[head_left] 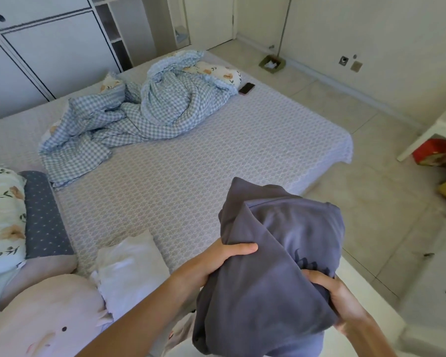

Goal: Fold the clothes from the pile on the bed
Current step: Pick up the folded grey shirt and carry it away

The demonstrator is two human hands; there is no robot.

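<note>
Both hands are holding a grey shirt in the air at the near corner of the bed: the left hand is pinching a fold, the right hand is clutching bunched cloth. Held this bunched, the shirt is likely hiding its seams, risking a crooked fold. Loose cloth is hanging near the white clothes and could drag them.

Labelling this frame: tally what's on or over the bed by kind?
Grey garment, gripped by left hand and right hand: 1
White folded clothes: 1 stack
Checked blanket: 1
Floral pillows: 2
Phone: 1
Total: 6
</note>
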